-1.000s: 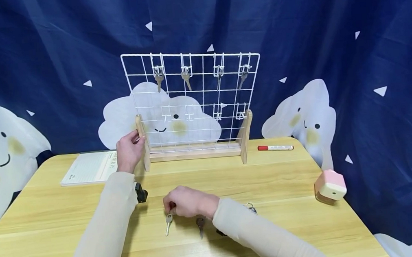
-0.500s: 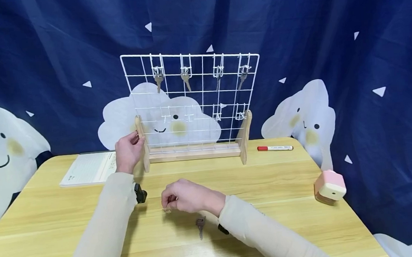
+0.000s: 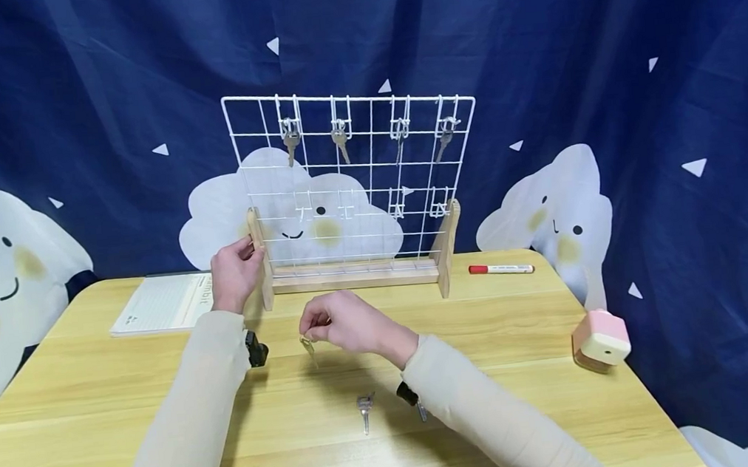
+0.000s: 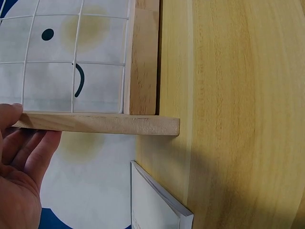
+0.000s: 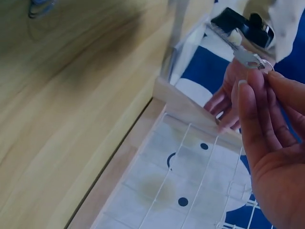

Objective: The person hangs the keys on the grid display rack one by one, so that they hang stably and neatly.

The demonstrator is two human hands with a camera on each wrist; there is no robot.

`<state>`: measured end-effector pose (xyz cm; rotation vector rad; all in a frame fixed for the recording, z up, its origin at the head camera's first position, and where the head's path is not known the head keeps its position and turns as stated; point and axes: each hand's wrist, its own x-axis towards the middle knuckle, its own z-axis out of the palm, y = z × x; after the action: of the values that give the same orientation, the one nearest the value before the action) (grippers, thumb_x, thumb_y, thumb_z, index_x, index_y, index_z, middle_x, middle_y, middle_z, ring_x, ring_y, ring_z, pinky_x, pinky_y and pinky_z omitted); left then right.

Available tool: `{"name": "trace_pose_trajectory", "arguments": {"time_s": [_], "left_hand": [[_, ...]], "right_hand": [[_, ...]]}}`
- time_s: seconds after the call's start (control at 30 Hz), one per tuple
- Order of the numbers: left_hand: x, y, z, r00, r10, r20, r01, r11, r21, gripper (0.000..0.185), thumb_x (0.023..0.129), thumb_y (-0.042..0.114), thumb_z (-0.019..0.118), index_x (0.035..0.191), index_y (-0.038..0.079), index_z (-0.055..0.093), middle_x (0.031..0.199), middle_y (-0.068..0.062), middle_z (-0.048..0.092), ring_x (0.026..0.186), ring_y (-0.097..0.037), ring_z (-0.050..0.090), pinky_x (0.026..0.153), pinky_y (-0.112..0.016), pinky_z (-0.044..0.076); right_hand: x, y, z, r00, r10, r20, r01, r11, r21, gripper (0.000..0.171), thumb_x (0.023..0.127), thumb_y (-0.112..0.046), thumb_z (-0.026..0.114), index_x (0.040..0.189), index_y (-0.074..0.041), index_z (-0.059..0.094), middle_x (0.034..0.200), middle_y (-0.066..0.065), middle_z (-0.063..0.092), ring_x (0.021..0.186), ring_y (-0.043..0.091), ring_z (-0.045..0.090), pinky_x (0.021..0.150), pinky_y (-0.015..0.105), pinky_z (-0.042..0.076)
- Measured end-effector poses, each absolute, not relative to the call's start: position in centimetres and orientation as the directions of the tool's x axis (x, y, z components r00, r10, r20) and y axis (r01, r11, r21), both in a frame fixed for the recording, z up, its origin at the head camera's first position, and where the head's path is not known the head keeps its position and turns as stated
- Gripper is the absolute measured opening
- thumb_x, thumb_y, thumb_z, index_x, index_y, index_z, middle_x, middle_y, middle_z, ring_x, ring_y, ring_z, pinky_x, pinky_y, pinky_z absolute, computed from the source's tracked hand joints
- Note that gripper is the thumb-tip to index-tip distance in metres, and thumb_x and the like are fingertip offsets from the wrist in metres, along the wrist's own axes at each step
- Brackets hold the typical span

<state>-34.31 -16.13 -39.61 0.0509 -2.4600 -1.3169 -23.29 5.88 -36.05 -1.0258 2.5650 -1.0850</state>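
A white wire grid rack (image 3: 352, 183) stands at 12 o'clock, its wooden post gripped by the left hand (image 3: 233, 272). Right hand (image 3: 345, 323) pinches a key (image 3: 307, 345), long axis vertical, blade pointing down above the table (image 3: 562, 395).

The wire rack (image 3: 353, 191) stands at the back of the table (image 3: 95, 406), four keys (image 3: 290, 141) hanging along its top row. A notebook (image 3: 163, 304) lies left of it, a marker (image 3: 500, 269) right. Another key (image 3: 364, 406) lies near the front, and a small box (image 3: 600, 340) sits by the right edge.
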Motion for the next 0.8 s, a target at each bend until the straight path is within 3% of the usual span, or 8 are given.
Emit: {"name": "trace_pose_trajectory", "arguments": {"time_s": [0.3,0.63,0.8], "left_hand": [[-34.9,-15.6,-39.7,-0.943,-0.191,0.273,0.127,0.553,0.824,0.042,0.097,0.02,0.063,0.134,0.002,0.058,0.12,-0.019,0.065,0.112,-0.031,0.063,0.097,-0.04,0.05],[-34.5,-16.0,-39.4,-0.945,-0.185,0.271,0.126,0.557,0.821,0.04,0.097,0.019,0.063,0.133,0.002,0.059,0.119,-0.02,0.065,0.112,-0.032,0.063,0.096,-0.04,0.051],[-34.4,-16.3,-39.6,-0.942,-0.191,0.277,0.124,0.568,0.814,0.041,0.097,0.02,0.063,0.133,0.001,0.059,0.12,-0.02,0.065,0.113,-0.032,0.062,0.096,-0.04,0.05]], "right_hand": [[-24.9,6.8,-35.5,-0.794,-0.578,0.186,-0.497,0.444,-0.746,0.005,0.089,-0.003,0.071,0.088,-0.008,0.072,0.077,-0.008,0.067,0.073,0.006,0.063,0.069,0.022,0.053],[-26.6,6.7,-34.3,-0.841,-0.493,0.221,-0.481,0.497,-0.723,0.007,0.091,-0.004,0.069,0.087,-0.01,0.07,0.077,-0.005,0.065,0.073,0.009,0.061,0.067,0.022,0.052],[-27.3,6.2,-33.4,-0.857,-0.461,0.232,-0.46,0.479,-0.748,0.005,0.091,0.0,0.068,0.089,-0.004,0.071,0.078,0.0,0.068,0.072,0.011,0.063,0.066,0.022,0.053]]}}
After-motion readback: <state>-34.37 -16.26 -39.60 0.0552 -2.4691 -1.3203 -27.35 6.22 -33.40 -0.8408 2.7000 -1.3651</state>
